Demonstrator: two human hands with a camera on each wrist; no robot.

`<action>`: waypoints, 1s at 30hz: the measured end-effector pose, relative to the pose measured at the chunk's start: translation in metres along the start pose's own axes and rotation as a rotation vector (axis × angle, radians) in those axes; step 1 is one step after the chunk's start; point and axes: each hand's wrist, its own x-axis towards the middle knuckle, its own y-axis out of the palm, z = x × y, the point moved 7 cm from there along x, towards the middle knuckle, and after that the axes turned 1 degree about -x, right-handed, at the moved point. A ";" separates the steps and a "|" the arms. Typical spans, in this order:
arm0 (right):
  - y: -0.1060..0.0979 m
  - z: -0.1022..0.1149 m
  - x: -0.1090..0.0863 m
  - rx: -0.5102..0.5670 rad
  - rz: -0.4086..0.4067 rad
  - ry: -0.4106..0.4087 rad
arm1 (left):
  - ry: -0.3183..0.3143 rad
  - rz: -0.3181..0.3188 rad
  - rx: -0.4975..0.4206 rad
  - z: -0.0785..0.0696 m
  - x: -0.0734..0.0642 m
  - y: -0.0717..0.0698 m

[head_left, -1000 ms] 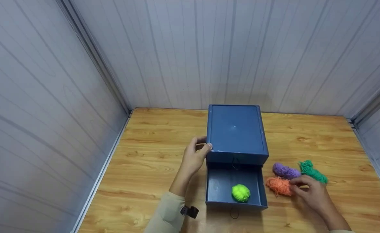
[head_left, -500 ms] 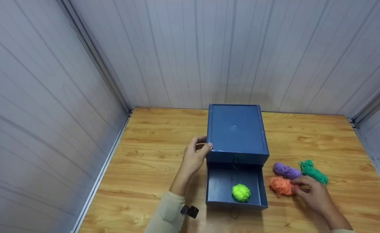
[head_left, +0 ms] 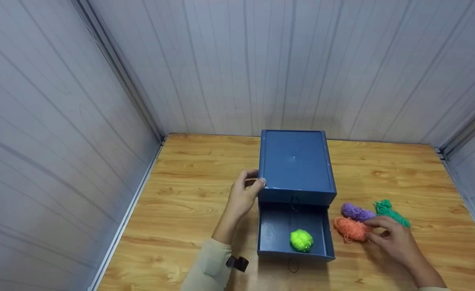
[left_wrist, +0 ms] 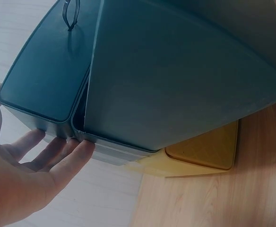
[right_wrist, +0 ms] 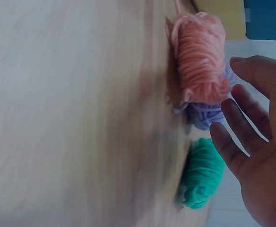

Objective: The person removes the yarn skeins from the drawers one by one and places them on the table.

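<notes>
In the head view my left hand (head_left: 243, 198) holds the front left corner of a blue drawer cabinet (head_left: 296, 161), thumb at its top edge and fingers along its side. The lower drawer (head_left: 273, 232) is pulled out, with a neon-yellow yarn ball (head_left: 301, 241) in it. My right hand (head_left: 395, 238) pinches the right end of an orange yarn skein (head_left: 350, 229) between thumb and forefinger. Just behind lies a purple yarn skein (head_left: 356, 212). A green yarn skein (right_wrist: 204, 172) lies farther right, partly hidden by the hand in the head view.
Wire loop pulls hang on the drawer fronts, one of them a lower loop (head_left: 293, 265). The wooden tabletop (head_left: 180, 202) is bounded by pale panel walls (head_left: 229, 68) at the back and both sides. A yellow part (left_wrist: 204, 146) of the cabinet shows in the left wrist view.
The orange skein has shifted slightly right with my right hand, then a little up in the head view. My left hand, the cabinet and the yellow ball have stayed put.
</notes>
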 end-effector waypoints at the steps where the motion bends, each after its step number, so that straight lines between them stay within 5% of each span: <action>1: -0.001 0.002 0.001 0.005 0.001 -0.002 | 0.002 -0.001 0.000 0.000 0.000 0.000; 30: -0.016 0.124 0.015 0.130 -0.022 -0.254 | -0.016 -0.001 0.018 0.000 0.000 -0.001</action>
